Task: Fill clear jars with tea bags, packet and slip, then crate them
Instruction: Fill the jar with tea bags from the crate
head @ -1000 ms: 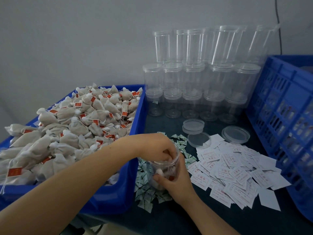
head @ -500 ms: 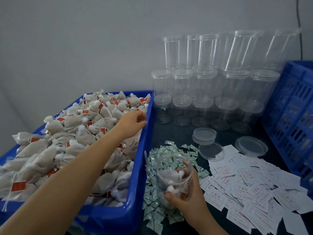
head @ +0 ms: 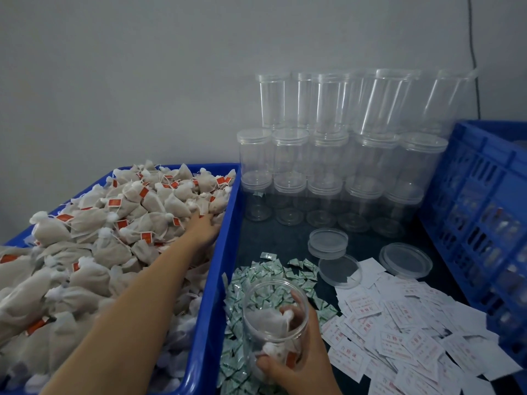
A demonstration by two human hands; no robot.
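- While reaching across the blue tray point(head: 216, 280), left hand point(head: 204, 226) lies on the tea bags point(head: 114, 238) near the tray's right wall, fingers buried among them; cannot tell whether that grip is spread or pinching a bag.
- Right hand point(head: 299, 363) wrapped round the open jar point(head: 275, 329), fingers curled against its clear wall, thumb at the lower front.
- Jar upright on the dark table point(head: 273, 240), standing over the packets point(head: 256, 280), just right of the tray and holding a few tea bags.
- Packets, green and white, scattered in a heap between tray and slips point(head: 413, 337).
- Slips, white with red print, spread loosely over the table to the right of the jar, some overlapping.
- Loose lids point(head: 328, 242) beyond the packets, two stacked, one beside them on a slip, one larger further right.
- Empty jars point(head: 342, 155) stacked in rows against the wall, lower ones lidded, upper ones leaning.
- Blue crate point(head: 484, 209) at the right edge, slotted wall facing the slips; contents behind the slots too blurred to tell.
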